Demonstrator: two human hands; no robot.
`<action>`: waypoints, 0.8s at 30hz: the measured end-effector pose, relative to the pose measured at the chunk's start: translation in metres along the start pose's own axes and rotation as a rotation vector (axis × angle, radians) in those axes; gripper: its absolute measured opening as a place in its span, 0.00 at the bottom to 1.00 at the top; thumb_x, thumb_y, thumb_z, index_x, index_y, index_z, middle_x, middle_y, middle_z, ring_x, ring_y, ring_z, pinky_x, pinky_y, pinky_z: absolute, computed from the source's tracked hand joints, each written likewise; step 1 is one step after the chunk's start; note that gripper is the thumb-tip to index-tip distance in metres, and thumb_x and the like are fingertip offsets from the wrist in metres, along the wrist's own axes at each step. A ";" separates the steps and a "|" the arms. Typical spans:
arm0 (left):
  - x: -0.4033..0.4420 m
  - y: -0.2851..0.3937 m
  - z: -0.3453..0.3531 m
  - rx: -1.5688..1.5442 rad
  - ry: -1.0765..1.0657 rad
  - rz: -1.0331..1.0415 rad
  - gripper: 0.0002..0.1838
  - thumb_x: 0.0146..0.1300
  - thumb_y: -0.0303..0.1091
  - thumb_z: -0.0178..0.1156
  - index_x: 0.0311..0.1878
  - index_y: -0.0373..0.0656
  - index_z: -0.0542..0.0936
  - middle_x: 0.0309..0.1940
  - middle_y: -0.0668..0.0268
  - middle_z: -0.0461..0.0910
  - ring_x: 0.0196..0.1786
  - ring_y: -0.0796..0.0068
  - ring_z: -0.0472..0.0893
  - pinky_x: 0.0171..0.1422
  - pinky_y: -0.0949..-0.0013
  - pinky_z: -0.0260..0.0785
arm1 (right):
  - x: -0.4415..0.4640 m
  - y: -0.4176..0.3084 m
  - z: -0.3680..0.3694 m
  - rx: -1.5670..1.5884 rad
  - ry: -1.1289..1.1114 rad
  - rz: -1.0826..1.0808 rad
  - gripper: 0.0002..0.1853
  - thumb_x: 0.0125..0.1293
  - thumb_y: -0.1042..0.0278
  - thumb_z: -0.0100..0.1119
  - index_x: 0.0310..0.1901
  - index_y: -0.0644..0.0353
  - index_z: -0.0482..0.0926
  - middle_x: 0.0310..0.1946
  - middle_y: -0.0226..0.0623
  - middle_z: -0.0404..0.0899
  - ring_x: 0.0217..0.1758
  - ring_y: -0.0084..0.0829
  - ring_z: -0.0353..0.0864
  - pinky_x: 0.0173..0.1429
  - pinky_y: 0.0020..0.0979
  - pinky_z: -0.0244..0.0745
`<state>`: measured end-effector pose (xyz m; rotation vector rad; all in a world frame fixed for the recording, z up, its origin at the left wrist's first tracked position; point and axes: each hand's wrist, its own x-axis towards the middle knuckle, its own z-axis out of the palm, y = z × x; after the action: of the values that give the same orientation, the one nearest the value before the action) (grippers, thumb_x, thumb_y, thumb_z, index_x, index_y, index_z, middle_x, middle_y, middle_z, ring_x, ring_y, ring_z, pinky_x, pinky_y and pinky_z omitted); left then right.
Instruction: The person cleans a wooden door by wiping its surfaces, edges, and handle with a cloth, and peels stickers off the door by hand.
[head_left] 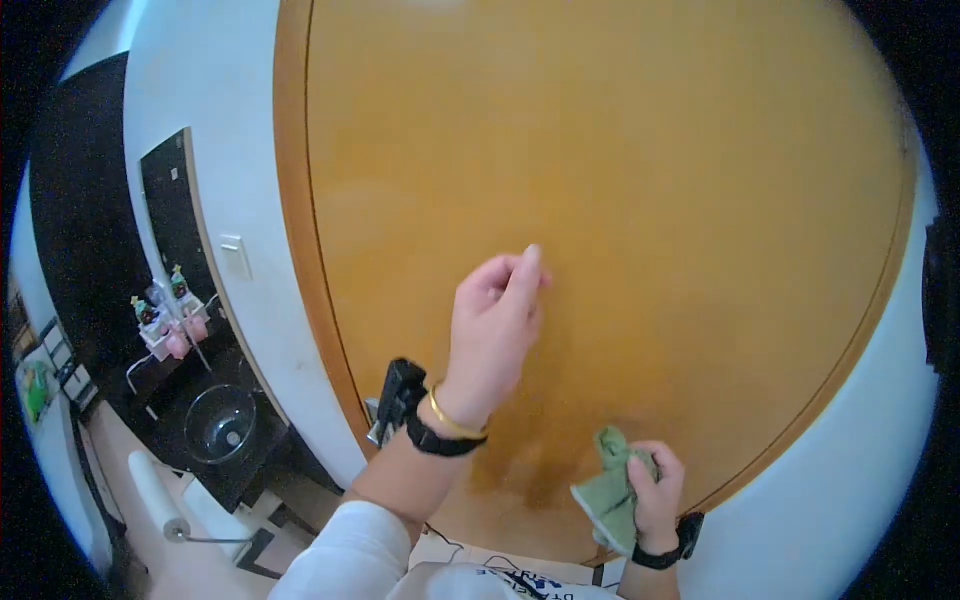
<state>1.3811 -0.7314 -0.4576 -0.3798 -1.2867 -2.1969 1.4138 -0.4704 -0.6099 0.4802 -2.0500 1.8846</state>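
My left hand (495, 320) is raised in front of the orange-brown wooden door (620, 180), its fingers curled and thumb pointing up; whatever it may pinch is too small to make out. A gold bracelet (450, 415) and a black strap with a dark device circle that wrist. Lower right, my right hand (655, 490) grips a green cloth (610, 495), which hangs to the left of the fingers near the door. There is a black band on the right wrist too.
Left of the door frame (300, 200) are a white wall with a light switch (235, 256), a mirror, a glass basin (220, 424) on a dark counter, a shelf with pink items (180, 335) and a paper roll (158, 495). A white wall stands at right.
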 end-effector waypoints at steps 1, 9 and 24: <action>0.013 0.002 0.001 0.160 -0.013 0.110 0.14 0.73 0.39 0.63 0.33 0.41 0.79 0.17 0.80 0.65 0.19 0.90 0.61 0.21 0.79 0.49 | -0.006 0.005 -0.005 0.009 -0.020 0.054 0.08 0.66 0.69 0.66 0.44 0.62 0.83 0.37 0.29 0.82 0.41 0.23 0.78 0.48 0.28 0.74; 0.061 0.026 0.007 0.713 0.118 0.447 0.24 0.63 0.38 0.72 0.16 0.40 0.73 0.12 0.75 0.68 0.20 0.88 0.65 0.22 0.75 0.55 | -0.018 0.026 -0.027 0.060 0.040 0.044 0.10 0.67 0.67 0.64 0.44 0.64 0.81 0.35 0.27 0.80 0.39 0.19 0.75 0.46 0.25 0.70; 0.064 0.037 0.004 0.785 0.079 0.369 0.24 0.59 0.41 0.78 0.17 0.45 0.74 0.15 0.80 0.68 0.19 0.88 0.63 0.21 0.75 0.49 | -0.010 0.035 -0.015 0.139 -0.071 0.109 0.11 0.63 0.68 0.68 0.45 0.64 0.83 0.37 0.31 0.83 0.42 0.24 0.79 0.50 0.28 0.74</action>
<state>1.3516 -0.7633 -0.3972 -0.1875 -1.7397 -1.2625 1.4075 -0.4519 -0.6446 0.4842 -2.0353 2.1134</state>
